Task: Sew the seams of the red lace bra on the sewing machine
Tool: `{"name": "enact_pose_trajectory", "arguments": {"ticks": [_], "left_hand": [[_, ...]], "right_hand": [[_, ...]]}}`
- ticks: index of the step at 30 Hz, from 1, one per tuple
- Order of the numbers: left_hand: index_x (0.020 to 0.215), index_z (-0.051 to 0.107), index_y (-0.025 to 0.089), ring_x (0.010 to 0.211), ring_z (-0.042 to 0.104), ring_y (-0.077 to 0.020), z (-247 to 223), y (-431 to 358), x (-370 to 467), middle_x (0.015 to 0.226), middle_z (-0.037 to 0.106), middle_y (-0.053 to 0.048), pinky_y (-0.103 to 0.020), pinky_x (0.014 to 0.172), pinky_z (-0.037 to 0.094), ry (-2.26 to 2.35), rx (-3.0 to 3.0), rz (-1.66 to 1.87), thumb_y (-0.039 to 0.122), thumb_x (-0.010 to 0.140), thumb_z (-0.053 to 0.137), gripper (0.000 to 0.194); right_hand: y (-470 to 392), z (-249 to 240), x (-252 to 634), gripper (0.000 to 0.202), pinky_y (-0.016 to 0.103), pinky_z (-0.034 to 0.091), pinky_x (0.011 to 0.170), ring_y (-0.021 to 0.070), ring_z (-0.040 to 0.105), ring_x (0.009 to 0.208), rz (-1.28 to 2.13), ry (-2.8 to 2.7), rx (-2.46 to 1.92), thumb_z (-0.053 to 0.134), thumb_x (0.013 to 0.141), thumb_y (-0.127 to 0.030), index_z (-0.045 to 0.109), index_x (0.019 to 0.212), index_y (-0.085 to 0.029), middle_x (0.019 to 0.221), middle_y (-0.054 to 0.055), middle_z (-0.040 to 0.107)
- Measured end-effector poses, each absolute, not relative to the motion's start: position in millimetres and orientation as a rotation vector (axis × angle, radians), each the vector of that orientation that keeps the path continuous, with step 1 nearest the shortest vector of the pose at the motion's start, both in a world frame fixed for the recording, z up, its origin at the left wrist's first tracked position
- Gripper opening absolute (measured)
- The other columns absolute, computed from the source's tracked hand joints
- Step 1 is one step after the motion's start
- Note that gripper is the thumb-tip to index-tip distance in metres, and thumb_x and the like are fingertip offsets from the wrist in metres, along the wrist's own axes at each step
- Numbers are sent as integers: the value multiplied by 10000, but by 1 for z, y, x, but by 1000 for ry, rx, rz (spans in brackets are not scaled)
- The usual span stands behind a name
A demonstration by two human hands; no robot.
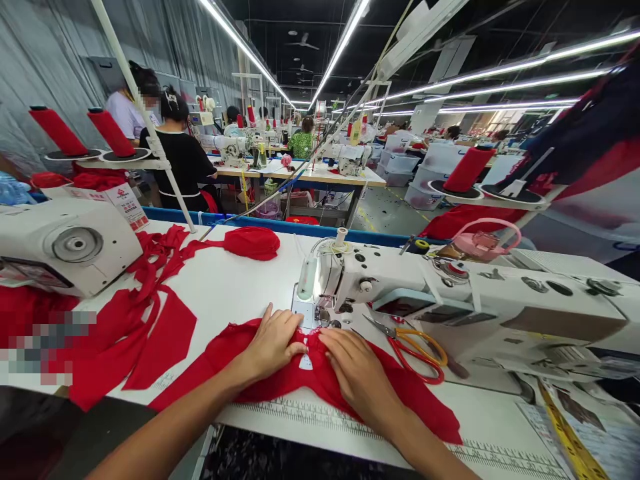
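A red fabric piece (285,385), with two wide wings and a narrow middle gap, lies across the front of the sewing machine (400,280). My left hand (274,340) rests on its left part, thumb and fingers holding the edge close to the presser foot (321,315). On the other side of the gap, my right hand (357,367) grips the gathered right edge, fingers bent over the cloth. Both sets of fingertips are just in front of the metal needle plate (303,312). The cloth under my palms is hidden.
Scissors (417,350) with orange and red handles lie right of my right hand. Red strips (167,333) and a red cup-shaped piece (253,242) lie leftward and behind. A second machine (75,243) stands left; a yellow tape measure (567,427) lies right. Co-workers sit beyond.
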State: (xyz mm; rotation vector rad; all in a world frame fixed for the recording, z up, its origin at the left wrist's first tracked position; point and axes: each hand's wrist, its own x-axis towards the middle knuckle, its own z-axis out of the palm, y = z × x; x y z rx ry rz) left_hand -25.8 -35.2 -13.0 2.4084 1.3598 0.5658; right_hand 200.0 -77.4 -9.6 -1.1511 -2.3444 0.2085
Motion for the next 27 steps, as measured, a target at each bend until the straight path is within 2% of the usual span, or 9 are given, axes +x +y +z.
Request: {"name": "enact_pose_trajectory", "arguments": {"ticks": [3,5,7,8,12,19,27], "left_hand": [[901,650,201,954,621,-241,-4,-26,-26,889,684,-11,-590,1119,277,1284,2353,480,257,870,664,65],[839,650,196,898,623,-209,2,-27,-28,841,684,8,-478,1061,370,1225,2295,451,239,865,649,50],[843,657,193,873,615,-189,6,-31,-31,834,684,13,-369,972,428,1167,2236,444,237,861,630,56],[845,659,191,868,609,-183,8,-33,-32,832,682,13,-339,945,434,1138,2209,442,236,860,617,64],[837,656,185,867,586,-174,14,-37,-35,838,670,6,-322,958,415,1022,2118,446,248,886,543,138],[791,630,177,851,549,-175,24,-43,-33,789,615,-3,-262,795,455,927,2003,478,291,898,502,202],[780,627,189,851,564,-186,18,-47,-32,808,632,-11,-283,799,456,986,2017,499,276,875,541,155]], "right_hand": [[-56,-6,183,362,530,413,1046,291,554,1190,332,-2354,-1153,462,955,-166,546,1307,-188,1279,125,629],[-50,-4,179,241,457,468,951,249,604,1020,417,-2357,-1144,524,936,-196,612,1159,-220,1079,70,684],[-49,-2,179,95,398,477,863,216,597,892,525,-2350,-1147,542,928,-210,631,954,-231,899,21,667],[-49,0,179,89,378,470,837,208,588,866,581,-2341,-1150,541,924,-208,617,882,-229,853,9,649],[-51,9,181,109,310,446,758,183,560,824,811,-2284,-1155,517,899,-183,585,822,-221,829,-6,616],[-51,23,182,138,243,394,601,141,473,662,1131,-2202,-1123,481,907,-253,546,793,-209,732,-32,525],[-57,21,184,148,236,380,617,136,481,689,1139,-2180,-1203,494,894,-262,586,796,-202,748,-31,547]]}}
